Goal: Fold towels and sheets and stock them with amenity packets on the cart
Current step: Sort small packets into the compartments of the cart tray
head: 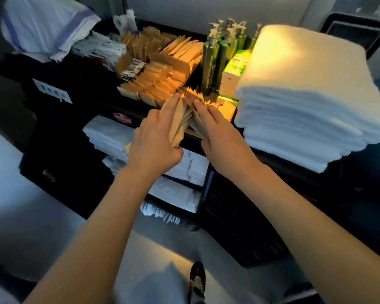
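Both of my hands are on one fanned bundle of brown amenity packets (180, 121) at the front edge of the cart (239, 227): my left hand (156, 139) wraps its fingers round the lower end, and my right hand (215, 130) presses the other side with fingers fairly straight, squaring the bundle. It sits just in front of the packet rows (156, 84) already filed upright in the top tray, with a gap beside them where I judge this bundle belongs. Much of the job looks done: a tall stack of folded white towels (305, 95) stands on the right of the top, green pump bottles (217, 55) stand behind the packets, and folded white linens (110, 137) fill the shelves below. A loose striped cloth (46, 25) heaped at the far left may yet need folding, and this bundle is not yet slotted in.
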A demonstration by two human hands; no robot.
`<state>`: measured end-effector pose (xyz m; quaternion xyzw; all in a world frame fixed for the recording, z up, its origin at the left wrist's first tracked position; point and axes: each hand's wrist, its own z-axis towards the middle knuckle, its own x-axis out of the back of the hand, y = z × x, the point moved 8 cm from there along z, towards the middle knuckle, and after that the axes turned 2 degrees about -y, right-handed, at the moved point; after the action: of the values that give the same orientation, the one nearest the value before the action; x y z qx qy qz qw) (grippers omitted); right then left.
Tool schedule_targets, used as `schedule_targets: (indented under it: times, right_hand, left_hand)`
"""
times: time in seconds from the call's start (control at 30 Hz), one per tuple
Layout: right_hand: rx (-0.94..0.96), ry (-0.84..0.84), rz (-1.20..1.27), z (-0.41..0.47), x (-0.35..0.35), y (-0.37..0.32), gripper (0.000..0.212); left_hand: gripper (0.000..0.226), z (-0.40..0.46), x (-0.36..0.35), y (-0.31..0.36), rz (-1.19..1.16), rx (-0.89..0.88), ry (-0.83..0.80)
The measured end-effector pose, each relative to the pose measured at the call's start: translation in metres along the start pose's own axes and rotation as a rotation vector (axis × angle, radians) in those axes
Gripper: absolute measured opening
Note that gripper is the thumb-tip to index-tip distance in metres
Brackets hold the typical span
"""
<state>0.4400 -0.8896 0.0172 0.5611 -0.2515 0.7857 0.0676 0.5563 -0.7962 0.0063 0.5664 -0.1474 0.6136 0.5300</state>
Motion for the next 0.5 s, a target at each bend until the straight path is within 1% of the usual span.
schedule_targets:
  times: [0.1, 0.2, 0.5]
  right_hand:
    - [0.045, 0.023, 0.036, 0.041, 0.0, 0.012, 0.084]
    - [0.107, 0.006, 0.085, 0.078, -0.006, 0.014, 0.084]
    - [0.273, 0.016, 0.169, 0.169, -0.031, -0.015, 0.082]
  left_hand:
    - [0.125, 0.036, 0.001, -0.006, 0.04, 0.039, -0.017]
    - [0.124, 0.062, 0.006, -0.017, 0.09, 0.086, -0.01]
    - [0.122, 0.113, 0.033, -0.078, 0.165, 0.191, 0.067]
